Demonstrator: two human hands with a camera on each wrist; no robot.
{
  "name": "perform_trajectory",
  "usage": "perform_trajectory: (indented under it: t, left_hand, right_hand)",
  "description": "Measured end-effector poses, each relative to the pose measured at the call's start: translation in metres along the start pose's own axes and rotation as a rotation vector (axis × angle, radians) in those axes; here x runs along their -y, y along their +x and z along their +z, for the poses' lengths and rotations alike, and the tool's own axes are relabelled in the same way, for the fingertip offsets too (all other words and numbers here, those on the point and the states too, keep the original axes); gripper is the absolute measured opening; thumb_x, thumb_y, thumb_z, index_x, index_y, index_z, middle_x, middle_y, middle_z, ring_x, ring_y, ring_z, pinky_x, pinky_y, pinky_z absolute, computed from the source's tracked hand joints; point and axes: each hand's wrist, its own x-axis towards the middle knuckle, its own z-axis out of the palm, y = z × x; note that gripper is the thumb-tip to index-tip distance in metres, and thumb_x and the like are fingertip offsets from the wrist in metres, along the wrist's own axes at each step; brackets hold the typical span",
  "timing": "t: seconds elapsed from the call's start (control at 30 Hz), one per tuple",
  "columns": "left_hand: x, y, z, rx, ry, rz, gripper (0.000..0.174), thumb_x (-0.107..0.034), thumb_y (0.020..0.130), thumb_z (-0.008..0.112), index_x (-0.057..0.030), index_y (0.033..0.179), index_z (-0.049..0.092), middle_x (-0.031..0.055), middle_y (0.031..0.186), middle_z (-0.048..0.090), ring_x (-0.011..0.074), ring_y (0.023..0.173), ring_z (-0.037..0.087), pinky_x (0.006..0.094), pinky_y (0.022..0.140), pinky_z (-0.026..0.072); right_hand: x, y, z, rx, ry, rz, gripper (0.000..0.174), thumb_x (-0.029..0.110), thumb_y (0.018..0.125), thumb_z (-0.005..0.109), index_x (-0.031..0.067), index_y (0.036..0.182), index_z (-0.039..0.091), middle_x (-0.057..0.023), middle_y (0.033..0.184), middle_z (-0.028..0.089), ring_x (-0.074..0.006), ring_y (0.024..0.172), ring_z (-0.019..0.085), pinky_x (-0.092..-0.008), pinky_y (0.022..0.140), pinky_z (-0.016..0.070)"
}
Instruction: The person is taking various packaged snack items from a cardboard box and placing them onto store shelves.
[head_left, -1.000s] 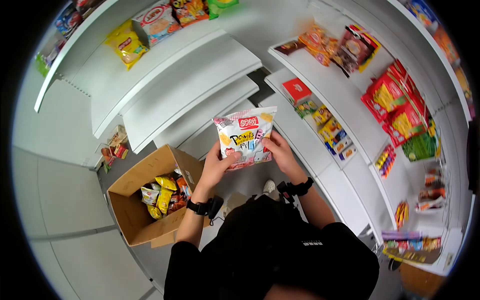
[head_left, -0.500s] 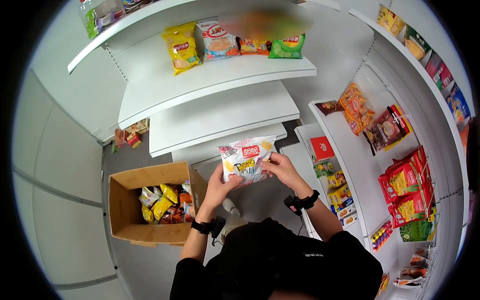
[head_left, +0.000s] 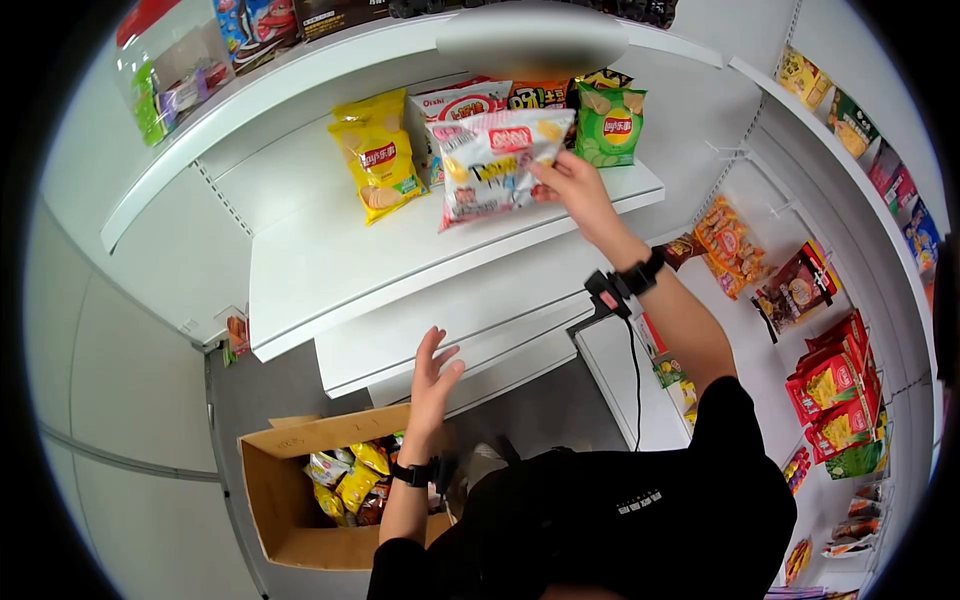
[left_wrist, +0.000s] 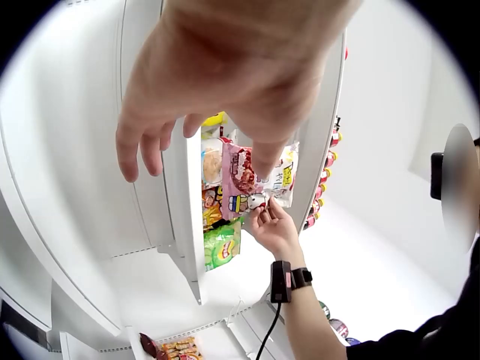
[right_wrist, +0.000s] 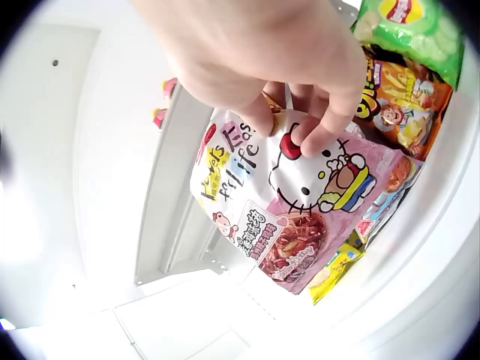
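Note:
My right hand point(head_left: 580, 190) pinches the right side of a white and pink chip bag point(head_left: 495, 175) with a cartoon cat on it. In the right wrist view the thumb and fingers point(right_wrist: 326, 131) press into the bag's edge. The bag is upright over the upper shelf point(head_left: 300, 255), in front of a white and red chip bag point(head_left: 440, 105) and an orange snack bag point(head_left: 535, 95), partly hiding both. A yellow chip bag point(head_left: 378, 160) stands to its left, a green chip bag point(head_left: 610, 125) to its right. My left hand point(head_left: 432, 385), fingers loosely spread, hovers below the shelf, holding nothing.
A cardboard box point(head_left: 270, 500) with several snack bags stands on the floor at lower left. Lower shelves point(head_left: 460, 310) step out beneath the upper one. Racks on the right hold red snack bags point(head_left: 835, 390) and others. Another shelf edge point(head_left: 300, 80) runs overhead.
The chip bag has gone from both hands in front of the body up to the upper shelf, in the right hand alone. The left hand has let go and stayed lower.

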Motion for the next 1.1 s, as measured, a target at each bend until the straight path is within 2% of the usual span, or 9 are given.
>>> perform_trajectory:
  t: [0.17, 0.3, 0.43, 0.53, 0.63, 0.73, 0.93, 1.03, 1.1]
  left_hand:
    - [0.006, -0.005, -0.015, -0.072, -0.083, -0.129, 0.061, -0.017, 0.089, 0.059, -0.0022, 0.140, 0.030, 0.0148, 0.139, 0.038, 0.0254, 0.115, 0.051, 0.0364, 0.094, 0.0430]
    - [0.017, -0.013, -0.025, -0.160, -0.091, -0.155, 0.056, -0.024, 0.091, 0.056, -0.0072, 0.140, 0.033, 0.0123, 0.137, 0.040, 0.0252, 0.114, 0.052, 0.0382, 0.094, 0.0431]
    - [0.025, -0.014, -0.028, -0.200, -0.076, -0.180, 0.053, -0.022, 0.092, 0.054, -0.0073, 0.139, 0.035, 0.0122, 0.136, 0.042, 0.0249, 0.112, 0.054, 0.0383, 0.093, 0.0439]
    - [0.030, -0.012, -0.025, -0.200, -0.095, -0.176, 0.051, -0.021, 0.093, 0.053, -0.0066, 0.138, 0.035, 0.0124, 0.136, 0.042, 0.0247, 0.111, 0.054, 0.0384, 0.093, 0.0442]
    - [0.030, -0.010, -0.020, -0.184, -0.110, -0.177, 0.051, -0.020, 0.093, 0.053, -0.0059, 0.138, 0.035, 0.0125, 0.136, 0.042, 0.0247, 0.111, 0.054, 0.0384, 0.093, 0.0443]
    - [0.035, -0.009, -0.019, -0.177, -0.095, -0.193, 0.052, -0.021, 0.092, 0.054, -0.0065, 0.138, 0.035, 0.0122, 0.136, 0.042, 0.0249, 0.111, 0.054, 0.0381, 0.092, 0.0444]
    - [0.044, -0.016, -0.024, -0.183, -0.126, -0.229, 0.052, -0.022, 0.092, 0.054, -0.0075, 0.138, 0.036, 0.0115, 0.135, 0.043, 0.0253, 0.111, 0.054, 0.0387, 0.093, 0.0437]
    - [0.055, -0.020, -0.027, -0.168, -0.171, -0.268, 0.052, -0.023, 0.092, 0.054, -0.0076, 0.138, 0.036, 0.0109, 0.135, 0.043, 0.0246, 0.110, 0.054, 0.0391, 0.093, 0.0434]
    - [0.064, -0.020, -0.027, -0.141, -0.185, -0.306, 0.052, -0.023, 0.092, 0.054, -0.0077, 0.138, 0.036, 0.0102, 0.134, 0.044, 0.0236, 0.108, 0.055, 0.0388, 0.092, 0.0436]
  right_hand:
    - [-0.046, 0.067, 0.003, 0.024, -0.029, 0.143, 0.016, 0.018, 0.087, 0.063, 0.0031, 0.093, 0.061, 0.0007, 0.082, 0.060, -0.0063, 0.065, 0.055, -0.0199, 0.059, 0.0474]
    - [-0.074, 0.098, 0.002, -0.030, -0.026, 0.161, 0.016, 0.020, 0.086, 0.064, 0.0048, 0.092, 0.062, 0.0011, 0.081, 0.060, -0.0059, 0.063, 0.053, -0.0204, 0.057, 0.0474]
    - [-0.081, 0.107, -0.001, -0.016, -0.030, 0.121, 0.016, 0.020, 0.086, 0.063, 0.0052, 0.092, 0.063, 0.0008, 0.079, 0.060, -0.0057, 0.063, 0.053, -0.0202, 0.056, 0.0473]
    - [-0.075, 0.102, 0.000, -0.005, -0.069, 0.144, 0.017, 0.020, 0.087, 0.063, 0.0046, 0.091, 0.059, 0.0007, 0.080, 0.058, -0.0070, 0.069, 0.055, -0.0215, 0.060, 0.0470]
    - [-0.073, 0.099, -0.003, 0.036, -0.146, 0.177, 0.020, 0.021, 0.087, 0.063, 0.0035, 0.096, 0.059, -0.0004, 0.084, 0.059, -0.0072, 0.069, 0.055, -0.0209, 0.061, 0.0473]
    - [-0.075, 0.092, -0.008, 0.029, -0.174, 0.140, 0.028, 0.022, 0.086, 0.062, 0.0024, 0.105, 0.057, -0.0013, 0.088, 0.061, -0.0076, 0.070, 0.056, -0.0222, 0.062, 0.0478]
    - [-0.053, 0.037, -0.011, -0.155, -0.135, 0.206, 0.040, 0.024, 0.087, 0.061, 0.0049, 0.120, 0.052, -0.0046, 0.108, 0.059, -0.0136, 0.090, 0.057, -0.0288, 0.075, 0.0478]
    - [-0.043, -0.024, -0.019, -0.152, 0.291, 0.201, 0.038, 0.021, 0.087, 0.059, 0.0044, 0.120, 0.052, -0.0075, 0.116, 0.055, -0.0184, 0.096, 0.057, -0.0324, 0.078, 0.0475]
    - [-0.050, -0.070, -0.021, -0.182, 0.389, 0.241, 0.033, 0.019, 0.089, 0.057, 0.0058, 0.119, 0.053, -0.0065, 0.117, 0.056, -0.0205, 0.097, 0.057, -0.0347, 0.083, 0.0458]
